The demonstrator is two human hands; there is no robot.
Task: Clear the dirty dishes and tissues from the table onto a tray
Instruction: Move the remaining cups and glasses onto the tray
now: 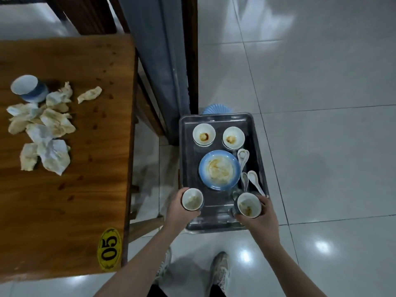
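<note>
The metal tray (216,224) covers nearly all of the blue ribbed thing (216,109) under it; only a fluted arc shows past the far rim, so what it is cannot be told. The wooden table (85,189) is cut off at the picture's left edge. A blurred, glassy shape just beside the right cup (248,205) is too unclear to name, and it cannot be told whether either held cup touches the tray floor or hangs just above it. The tray is rectangular, dull steel, scuffed and reflective. On it stand two small white bowls (203,134) (233,138) with brown dregs, a round blue-rimmed plate (219,169) smeared with sauce, and white ceramic spoons (243,157) lying beside the plate. On the table, well apart from the tray, lie crumpled, stained tissues (42,129) in a loose heap, with a blue-and-white cup (27,87) just beside them, and a yellow oval tag (109,249) reading 05 sits near the table's near edge. Both bare forearms reach forward over the glossy tiled floor (321,103). The left hand (179,207) curls round the left cup (192,199) at the tray's near left corner, its fingers mostly hidden behind the cup. The right hand (260,217) wraps the right cup from the outer side at the near right corner, fingertips showing under its rim.
</note>
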